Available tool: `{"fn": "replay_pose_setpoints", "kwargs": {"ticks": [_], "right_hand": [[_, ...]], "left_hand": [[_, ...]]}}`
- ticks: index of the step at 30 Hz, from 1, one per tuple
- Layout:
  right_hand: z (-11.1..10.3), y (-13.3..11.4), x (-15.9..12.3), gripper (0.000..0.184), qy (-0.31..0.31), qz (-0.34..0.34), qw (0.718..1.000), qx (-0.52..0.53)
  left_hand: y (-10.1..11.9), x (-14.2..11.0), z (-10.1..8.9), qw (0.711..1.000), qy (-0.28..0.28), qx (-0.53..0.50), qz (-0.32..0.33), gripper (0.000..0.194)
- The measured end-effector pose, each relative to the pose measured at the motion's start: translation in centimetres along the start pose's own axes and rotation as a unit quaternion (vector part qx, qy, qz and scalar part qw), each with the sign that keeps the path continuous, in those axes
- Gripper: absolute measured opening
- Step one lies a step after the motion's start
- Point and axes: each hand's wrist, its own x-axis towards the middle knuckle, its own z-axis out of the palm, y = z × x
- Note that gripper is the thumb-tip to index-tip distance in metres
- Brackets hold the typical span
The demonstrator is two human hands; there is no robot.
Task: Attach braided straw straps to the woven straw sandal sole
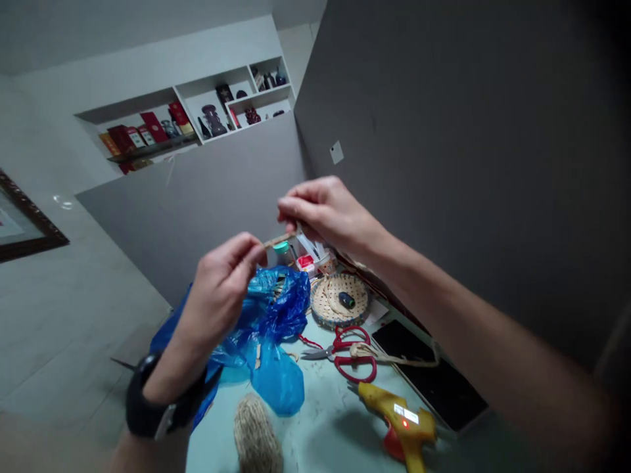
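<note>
Both hands are raised above the table, with a thin tan strand of cord (279, 240) stretched between them. My left hand (221, 282), wearing a black watch (165, 401), pinches the strand's near end between thumb and fingers. Higher and to the right, my right hand (328, 207) is closed on the other end, its fingertips slightly blurred. Whether the strand is twisted fibre or a flat strip, I cannot tell. Below the hands lie red-handled scissors (355, 373), blades pointing left, with a pale knotted strand (394, 359) across them. A tan fibrous bundle (257, 433) stands at the bottom edge.
Crumpled blue plastic bags (276, 309) cover the table's left side. Behind the scissors sits a round woven basket (323, 316) holding a small dark object (346, 300). A yellow glue gun (404, 420) with a lit display and a black tablet (458, 394) lie right. Grey panels (419, 131) enclose the back.
</note>
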Motion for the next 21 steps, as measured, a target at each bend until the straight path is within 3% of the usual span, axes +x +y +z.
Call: {"fn": "replay_pose_setpoints", "kwargs": {"ticks": [5,8,16,21], "right_hand": [[1.1,0.9,-5.6,0.025,-0.019,0.034,0.998,-0.047],[1.8,1.2,-7.8,0.027,-0.019,0.063,0.996,-0.054],[2.5,1.6,-11.1,0.027,0.028,0.134,0.991,-0.007],[1.0,-0.5,-13.6,0.023,-0.017,0.196,0.980,0.014]], "left_hand": [[-1.1,-5.2,0.9,0.971,-0.126,-0.133,-0.153,0.030],[-1.6,-7.8,0.8,0.954,-0.136,-0.180,-0.197,0.031],[-2.7,-10.9,-0.8,0.950,-0.156,-0.167,-0.210,0.026],[-3.6,-11.5,-1.2,0.948,-0.183,-0.148,-0.212,0.023]]}}
